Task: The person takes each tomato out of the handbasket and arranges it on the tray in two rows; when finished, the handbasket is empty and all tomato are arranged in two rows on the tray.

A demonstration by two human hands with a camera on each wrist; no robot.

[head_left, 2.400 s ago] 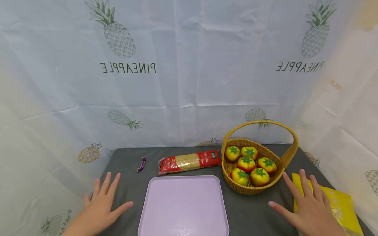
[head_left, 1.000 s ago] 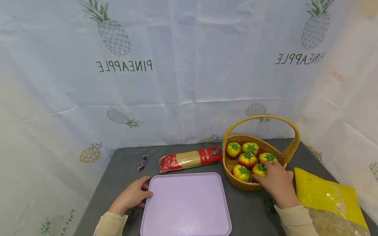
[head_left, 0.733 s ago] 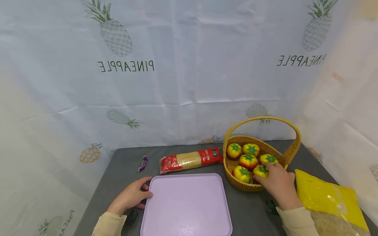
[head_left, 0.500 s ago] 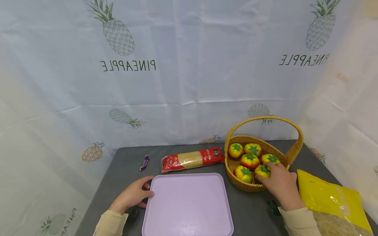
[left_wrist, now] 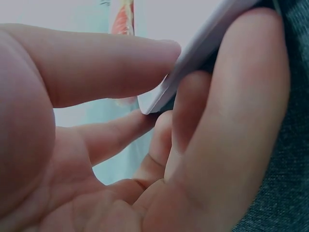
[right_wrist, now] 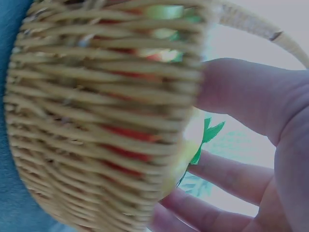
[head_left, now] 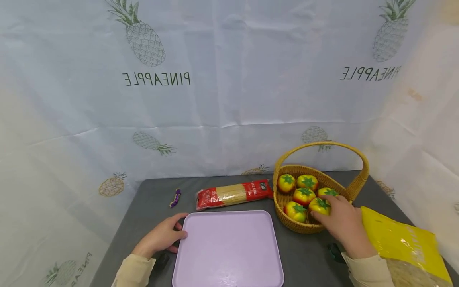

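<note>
In the head view my left hand [head_left: 160, 237] holds the left rim of a lilac rectangular tray [head_left: 229, 247]. The left wrist view shows the thumb [left_wrist: 120, 65] on top of the tray edge [left_wrist: 169, 89] and fingers curled beneath it. My right hand [head_left: 346, 223] reaches over the near side of a wicker basket [head_left: 297, 226] and grips a yellow tomato-like fruit [head_left: 320, 206] with a green star-shaped top. Several similar fruits [head_left: 304, 196] lie around it in the basket. In the right wrist view the basket wall [right_wrist: 96, 121] hides much of the gripped fruit [right_wrist: 193, 135].
Behind the tray lies a red bag of noodles [head_left: 233, 194], its end close to the basket. A small purple wrapped candy [head_left: 175, 198] is at the back left. On the right lies a yellow-topped clear bag [head_left: 405, 239]. The basket's tall arched handle [head_left: 322, 144] rises above the fruits.
Both hands came from open, spread poses at the sides: the left onto the tray rim, the right into the basket onto a fruit. Lately that fruit has shifted slightly up within the right hand's grip.
</note>
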